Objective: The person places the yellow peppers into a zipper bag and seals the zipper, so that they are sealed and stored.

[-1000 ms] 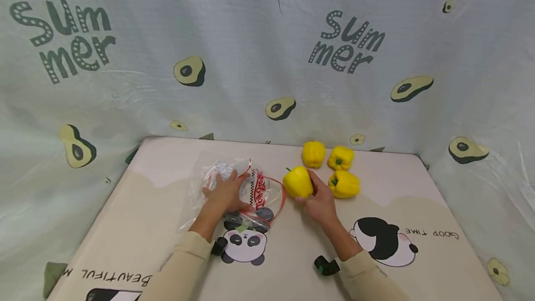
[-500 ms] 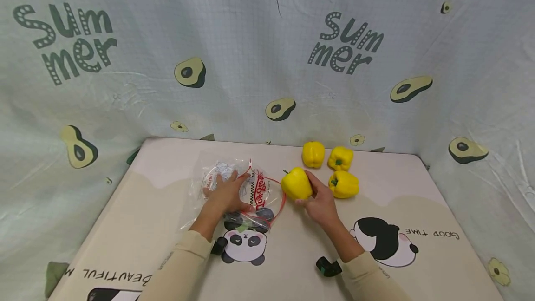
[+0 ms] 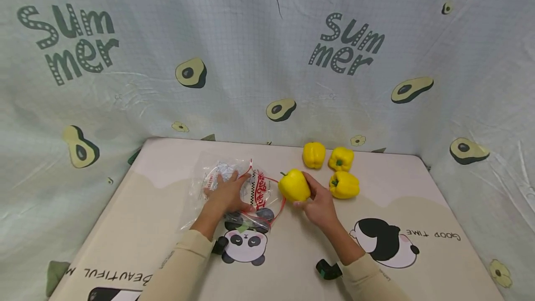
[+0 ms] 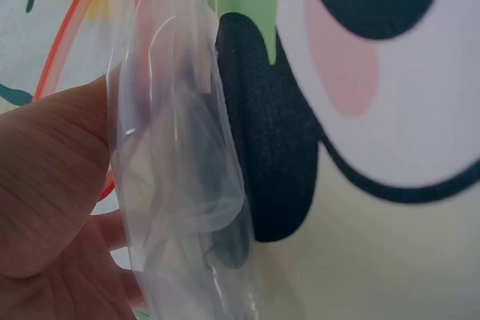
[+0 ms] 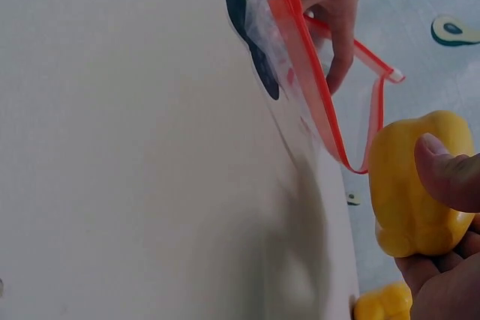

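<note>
A clear plastic zip bag (image 3: 260,194) with red lettering and a red zip edge (image 5: 319,95) lies left of the middle of the table. My left hand (image 3: 225,195) spreads its fingers at the bag, and the right wrist view shows the mouth standing apart around the fingers. In my right hand (image 3: 321,204) I grip a yellow bell pepper (image 3: 294,186), thumb on one side and fingers underneath. Its stem points toward the bag, and the pepper overlaps the right end of the red edge in the head view.
Behind and right of my right hand sit three more yellow bell peppers: one at the back (image 3: 314,154), one beside it (image 3: 341,159) and one nearer (image 3: 344,185). A printed cloth (image 3: 234,59) hangs along the table's (image 3: 292,264) far edge.
My right hand has carried the yellow bell pepper slightly left, closer over the bag's mouth. The left hand and the other peppers have stayed in place.
</note>
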`<state>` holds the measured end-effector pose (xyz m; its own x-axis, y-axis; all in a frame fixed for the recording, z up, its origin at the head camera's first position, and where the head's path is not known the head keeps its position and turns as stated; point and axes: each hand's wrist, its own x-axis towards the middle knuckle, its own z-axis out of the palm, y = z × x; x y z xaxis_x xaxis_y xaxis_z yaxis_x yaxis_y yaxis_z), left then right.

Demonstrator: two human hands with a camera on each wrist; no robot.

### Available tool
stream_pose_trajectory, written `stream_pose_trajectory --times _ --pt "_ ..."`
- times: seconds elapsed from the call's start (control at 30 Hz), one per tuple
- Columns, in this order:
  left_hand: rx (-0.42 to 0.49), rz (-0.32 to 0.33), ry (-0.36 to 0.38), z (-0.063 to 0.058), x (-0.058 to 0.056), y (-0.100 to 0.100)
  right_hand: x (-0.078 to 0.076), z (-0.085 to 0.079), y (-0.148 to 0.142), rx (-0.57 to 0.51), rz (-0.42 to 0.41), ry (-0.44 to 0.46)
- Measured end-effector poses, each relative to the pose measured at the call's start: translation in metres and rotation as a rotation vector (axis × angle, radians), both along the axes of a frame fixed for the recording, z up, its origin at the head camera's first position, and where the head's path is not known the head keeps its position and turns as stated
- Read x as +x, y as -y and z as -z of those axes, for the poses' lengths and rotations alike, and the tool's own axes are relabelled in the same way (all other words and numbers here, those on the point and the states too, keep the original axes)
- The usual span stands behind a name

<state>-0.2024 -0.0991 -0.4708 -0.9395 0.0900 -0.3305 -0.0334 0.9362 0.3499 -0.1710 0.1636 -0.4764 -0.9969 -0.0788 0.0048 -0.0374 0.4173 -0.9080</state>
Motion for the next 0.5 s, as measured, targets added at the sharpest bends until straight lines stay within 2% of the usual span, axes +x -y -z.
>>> stream_pose_trajectory --times 0.23,0.5 --pt "-0.005 -0.006 0.01 -0.003 0.0 -0.001 0.004 0.001 0.008 -0.045 -0.011 0.009" --pt "-0.018 -0.004 0.014 -0.001 0.001 0.0 0.011 0.001 0.019 -0.048 -0.041 -0.005"
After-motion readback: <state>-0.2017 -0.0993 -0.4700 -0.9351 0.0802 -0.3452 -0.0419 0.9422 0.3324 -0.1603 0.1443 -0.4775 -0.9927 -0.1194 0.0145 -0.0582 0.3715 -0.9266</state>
